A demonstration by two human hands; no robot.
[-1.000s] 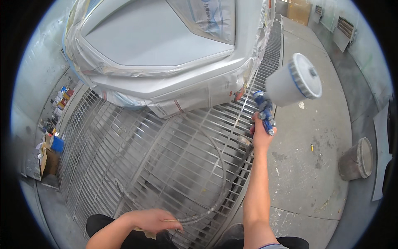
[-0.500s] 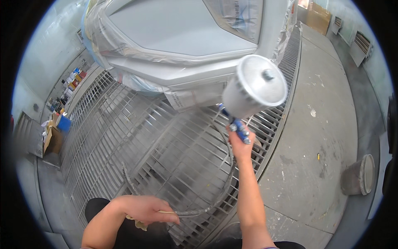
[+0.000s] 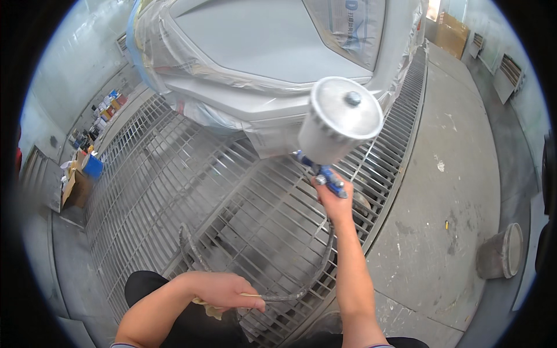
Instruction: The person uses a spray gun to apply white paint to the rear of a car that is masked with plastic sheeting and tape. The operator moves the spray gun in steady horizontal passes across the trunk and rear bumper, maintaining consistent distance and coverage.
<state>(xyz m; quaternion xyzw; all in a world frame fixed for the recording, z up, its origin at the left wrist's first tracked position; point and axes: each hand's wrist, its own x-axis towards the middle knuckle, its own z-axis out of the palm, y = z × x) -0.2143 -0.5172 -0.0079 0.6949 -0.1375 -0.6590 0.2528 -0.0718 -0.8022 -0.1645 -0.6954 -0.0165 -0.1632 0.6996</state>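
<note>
My right hand is wrapped round the handle of a spray gun, which has a large silver cup with a lid on top and blue fittings. The gun is held out in front of a grey, masked vehicle body part, near its lower right; the nozzle is hidden behind the cup. From the gun a dark air hose hangs in a loop back to my left hand. That hand is closed low in front of my knees, holding a crumpled pale-yellow cloth, with the hose running at its fingers.
Clear film and paper masking edge the part. Below lies a metal floor grating, with a concrete strip on the right bearing a dirty bucket. Cans, an open cardboard box and a blue container line the left wall.
The spray gun has moved left across the front of the grey part. My left hand has shifted slightly right with the cloth and hose. The view has turned a little left.
</note>
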